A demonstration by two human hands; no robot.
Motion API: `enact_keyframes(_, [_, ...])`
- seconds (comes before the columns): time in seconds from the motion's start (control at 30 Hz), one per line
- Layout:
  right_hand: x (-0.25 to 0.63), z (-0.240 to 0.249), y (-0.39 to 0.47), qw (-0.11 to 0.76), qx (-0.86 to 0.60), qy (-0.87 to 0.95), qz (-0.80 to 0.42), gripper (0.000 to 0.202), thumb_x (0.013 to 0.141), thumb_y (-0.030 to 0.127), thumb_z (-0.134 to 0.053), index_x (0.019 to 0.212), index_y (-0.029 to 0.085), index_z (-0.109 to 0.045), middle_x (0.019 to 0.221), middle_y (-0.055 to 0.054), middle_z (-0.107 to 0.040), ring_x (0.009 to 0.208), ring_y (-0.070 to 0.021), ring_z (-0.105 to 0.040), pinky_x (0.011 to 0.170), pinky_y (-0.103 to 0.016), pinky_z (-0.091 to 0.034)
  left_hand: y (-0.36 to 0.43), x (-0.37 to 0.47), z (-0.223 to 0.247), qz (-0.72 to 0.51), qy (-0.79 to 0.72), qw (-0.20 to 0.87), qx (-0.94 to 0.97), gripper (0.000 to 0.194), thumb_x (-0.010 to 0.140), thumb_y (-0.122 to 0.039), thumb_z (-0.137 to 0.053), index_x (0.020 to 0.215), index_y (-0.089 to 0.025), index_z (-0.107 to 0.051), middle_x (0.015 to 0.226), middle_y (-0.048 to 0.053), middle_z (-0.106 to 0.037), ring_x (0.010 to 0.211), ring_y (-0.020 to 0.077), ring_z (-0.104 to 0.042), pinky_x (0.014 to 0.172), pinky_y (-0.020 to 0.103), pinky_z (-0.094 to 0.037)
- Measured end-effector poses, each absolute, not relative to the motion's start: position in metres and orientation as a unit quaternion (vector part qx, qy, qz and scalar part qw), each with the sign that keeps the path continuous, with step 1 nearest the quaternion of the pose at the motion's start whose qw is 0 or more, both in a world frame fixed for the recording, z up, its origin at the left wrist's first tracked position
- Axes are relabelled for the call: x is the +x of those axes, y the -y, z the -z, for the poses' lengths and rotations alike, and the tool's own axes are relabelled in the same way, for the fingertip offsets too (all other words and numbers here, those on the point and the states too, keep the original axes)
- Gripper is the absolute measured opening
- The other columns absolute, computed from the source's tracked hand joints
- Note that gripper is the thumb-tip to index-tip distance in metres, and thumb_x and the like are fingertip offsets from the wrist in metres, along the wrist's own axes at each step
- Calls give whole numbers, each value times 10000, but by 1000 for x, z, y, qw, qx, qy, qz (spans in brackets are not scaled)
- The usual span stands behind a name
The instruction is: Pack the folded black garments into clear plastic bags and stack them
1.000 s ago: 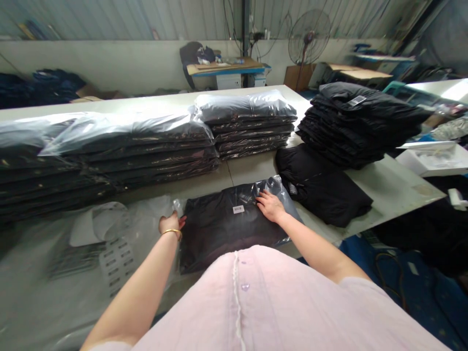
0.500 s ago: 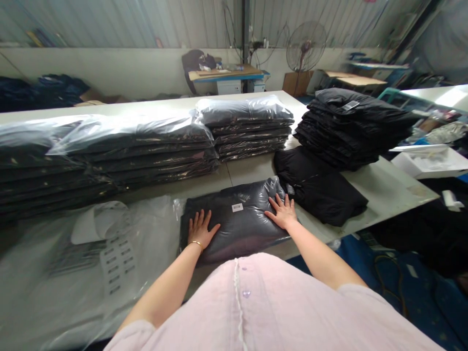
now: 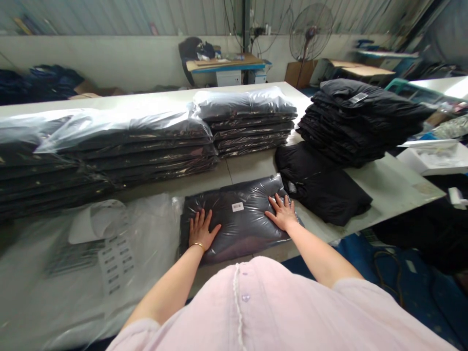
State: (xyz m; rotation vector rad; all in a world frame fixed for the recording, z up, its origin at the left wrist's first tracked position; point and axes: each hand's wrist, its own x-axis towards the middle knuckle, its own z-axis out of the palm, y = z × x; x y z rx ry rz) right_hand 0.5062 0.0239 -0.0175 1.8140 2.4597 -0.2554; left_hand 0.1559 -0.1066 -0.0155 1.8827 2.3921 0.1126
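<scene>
A folded black garment in a clear plastic bag [image 3: 241,229] lies flat on the table in front of me, with a white barcode sticker [image 3: 237,207] on top. My left hand [image 3: 203,230] presses on its left part, fingers spread. On its right part rests my right hand [image 3: 282,213], also flat with the fingers apart. Just beyond the right hand is a folded black garment [image 3: 321,187] without a bag. To the left lie clear plastic bags [image 3: 153,243] and a curled sheet of barcode stickers [image 3: 117,265].
Stacks of bagged black garments [image 3: 146,146] [image 3: 252,122] line the table's far side. A tall pile of black garments [image 3: 358,122] stands at the right, near a white box [image 3: 435,156]. The table [image 3: 409,183] ends at the right; a standing fan [image 3: 310,31] is behind.
Both hands stay on the bagged garment in nearly the same places. The bag's surface looks more wrinkled around the fingers. The camera view has shifted slightly.
</scene>
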Motion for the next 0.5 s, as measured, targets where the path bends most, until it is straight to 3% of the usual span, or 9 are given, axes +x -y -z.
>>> enact_keyframes(0.5, [502,22,-25,39,594,-798,90,804,846,797,-194,1533,390,-98,1627,28,-3,1454,-392,90,1121,-635,12,105,157,16,-43,-788,66,610,767,884,-645,-383,1524,-240,-264,1601,97,-199,1477,291,-138,1185,498,-89])
